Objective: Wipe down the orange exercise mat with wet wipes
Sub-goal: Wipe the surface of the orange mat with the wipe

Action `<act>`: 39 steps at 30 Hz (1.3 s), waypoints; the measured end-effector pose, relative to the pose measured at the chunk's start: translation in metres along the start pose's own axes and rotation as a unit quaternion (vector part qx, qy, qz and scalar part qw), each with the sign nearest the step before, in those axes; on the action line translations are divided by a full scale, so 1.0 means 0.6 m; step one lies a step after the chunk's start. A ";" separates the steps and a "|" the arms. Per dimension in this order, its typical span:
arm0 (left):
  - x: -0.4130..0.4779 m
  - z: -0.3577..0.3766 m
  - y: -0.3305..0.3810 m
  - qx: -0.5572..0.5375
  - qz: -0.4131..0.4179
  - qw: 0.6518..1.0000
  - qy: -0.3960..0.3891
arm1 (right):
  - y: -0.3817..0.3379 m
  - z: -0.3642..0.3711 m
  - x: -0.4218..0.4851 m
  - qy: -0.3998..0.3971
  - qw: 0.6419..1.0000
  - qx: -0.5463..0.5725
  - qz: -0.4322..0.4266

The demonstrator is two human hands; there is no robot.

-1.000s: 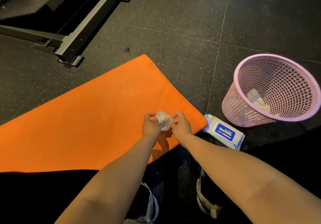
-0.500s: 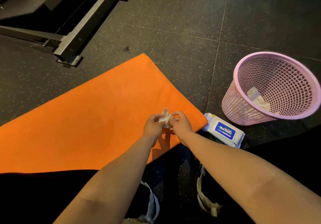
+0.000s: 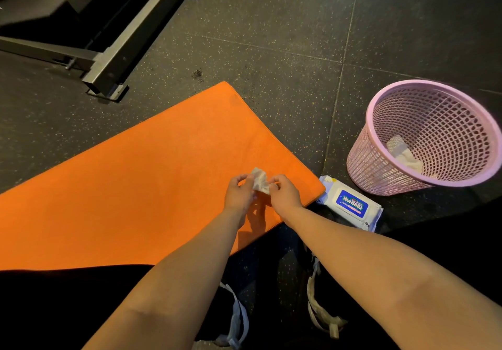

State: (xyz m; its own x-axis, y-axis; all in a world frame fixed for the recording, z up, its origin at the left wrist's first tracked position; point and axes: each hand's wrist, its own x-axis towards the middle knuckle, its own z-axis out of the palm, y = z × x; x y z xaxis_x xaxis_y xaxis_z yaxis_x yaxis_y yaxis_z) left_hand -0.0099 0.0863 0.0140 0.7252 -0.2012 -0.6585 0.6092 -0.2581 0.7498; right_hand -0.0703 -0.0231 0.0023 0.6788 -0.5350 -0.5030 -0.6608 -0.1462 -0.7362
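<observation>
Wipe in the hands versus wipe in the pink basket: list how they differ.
The held wipe is pinched between the fingers of the left hand and right hand, above the orange mat; the binned wipe lies loose inside the pink basket.
The held wipe looks dingier and bunched small; the binned wipe looks whiter and more spread out.
Both are crumpled pale sheets.

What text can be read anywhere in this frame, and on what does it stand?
"HuiBaili": white letters on the blue label of the wet wipes pack, beside the orange mat.
Smaller lines above and below that brand name, same label: too small to read.
No other text shows.
</observation>
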 end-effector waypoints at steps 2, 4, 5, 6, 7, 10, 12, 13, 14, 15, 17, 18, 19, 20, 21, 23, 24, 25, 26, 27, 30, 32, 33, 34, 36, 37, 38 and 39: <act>0.003 0.000 -0.003 0.018 0.006 1.000 -0.001 | 0.003 0.001 -0.001 -0.016 1.000 -0.001 -0.008; 0.009 -0.001 -0.007 0.036 0.013 0.999 0.029 | 0.009 0.005 0.001 -0.024 1.000 -0.001 -0.007; 0.011 -0.002 -0.007 0.032 0.008 0.998 0.045 | 0.009 0.005 0.000 -0.023 1.000 -0.003 -0.006; 0.014 -0.003 -0.006 0.018 -0.001 0.998 0.056 | 0.008 0.006 0.000 -0.020 1.000 -0.009 -0.005; 0.015 -0.004 -0.005 0.003 -0.010 0.998 0.061 | 0.005 0.005 -0.001 -0.016 1.000 -0.007 -0.002; 0.017 -0.003 -0.006 -0.012 -0.009 0.999 0.047 | -0.003 0.005 0.004 -0.024 0.999 0.022 0.005; 0.017 -0.002 -0.008 -0.018 0.002 0.999 0.034 | -0.008 0.007 0.003 -0.048 0.998 0.037 0.009; 0.018 -0.002 -0.008 -0.023 0.005 0.999 0.029 | -0.009 0.009 0.002 -0.055 0.998 0.032 0.009; 0.017 -0.001 -0.007 -0.029 0.006 0.999 0.024 | -0.008 0.010 0.003 -0.054 0.998 0.021 0.009; 0.015 0.000 -0.006 -0.035 0.004 0.999 0.019 | -0.009 0.009 0.004 -0.048 0.999 0.014 0.006; 0.011 0.003 -0.003 -0.042 -0.005 0.999 0.011 | -0.012 0.006 0.009 -0.022 1.000 -0.012 -0.007; 0.012 0.004 -0.004 -0.034 -0.008 0.999 0.011 | -0.010 0.004 0.013 -0.003 0.999 -0.029 -0.012; 0.012 0.003 -0.007 -0.024 -0.008 1.000 0.015 | -0.010 0.001 0.017 0.009 0.999 -0.040 -0.010; 0.014 0.003 -0.010 -0.016 -0.007 1.000 0.021 | -0.011 -0.003 0.018 0.017 0.999 -0.045 -0.007; 0.015 0.002 -0.014 -0.011 -0.009 1.000 0.027 | -0.012 -0.006 0.017 0.019 0.999 -0.049 -0.005; 0.017 0.001 -0.019 -0.001 -0.009 0.999 0.043 | -0.012 -0.008 0.016 0.018 0.998 -0.053 -0.006; 0.018 0.000 -0.019 0.010 -0.004 0.999 0.052 | -0.012 -0.009 0.013 0.023 0.998 -0.052 -0.006; 0.020 0.000 -0.020 0.026 0.002 0.998 0.062 | -0.013 -0.009 0.012 0.029 0.998 -0.051 -0.005; 0.021 -0.001 -0.020 0.041 0.005 0.997 0.069 | -0.015 -0.009 0.009 0.035 0.998 -0.048 -0.005; 0.019 -0.001 -0.018 0.050 0.004 0.996 0.072 | -0.014 -0.008 0.011 0.039 0.998 -0.039 -0.002; 0.013 -0.003 -0.012 0.036 0.002 0.997 0.070 | -0.014 -0.005 0.017 0.031 0.999 0.016 0.033; 0.011 -0.002 -0.010 0.020 0.009 0.997 0.069 | -0.016 -0.004 0.019 0.028 0.997 0.040 0.061; 0.009 -0.002 -0.010 0.011 0.013 0.998 0.068 | -0.018 -0.003 0.020 0.029 0.996 0.043 0.067; 0.009 -0.001 -0.010 0.005 0.017 0.998 0.067 | -0.019 -0.004 0.020 0.031 0.996 0.043 0.070; 0.007 0.000 -0.009 0.007 0.023 0.998 0.064 | -0.021 -0.003 0.021 0.035 0.995 0.046 0.080; 0.006 0.001 -0.009 0.012 0.026 0.998 0.062 | -0.023 -0.002 0.020 0.030 0.995 0.053 0.084; 0.006 0.000 -0.010 0.020 0.030 0.997 0.061 | -0.025 -0.001 0.018 0.023 0.994 0.062 0.083; 0.006 0.000 -0.009 0.029 0.034 0.997 0.058 | -0.024 0.001 0.018 0.014 0.994 0.069 0.078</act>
State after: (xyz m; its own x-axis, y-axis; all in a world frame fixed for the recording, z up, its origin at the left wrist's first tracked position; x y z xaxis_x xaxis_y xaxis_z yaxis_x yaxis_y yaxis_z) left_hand -0.0110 0.0869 0.0075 0.7986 -0.1104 -0.5916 0.5403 -0.3015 0.7856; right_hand -0.0536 -0.0261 0.0071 0.5610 -0.5661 -0.6039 -0.7056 0.0544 -0.7065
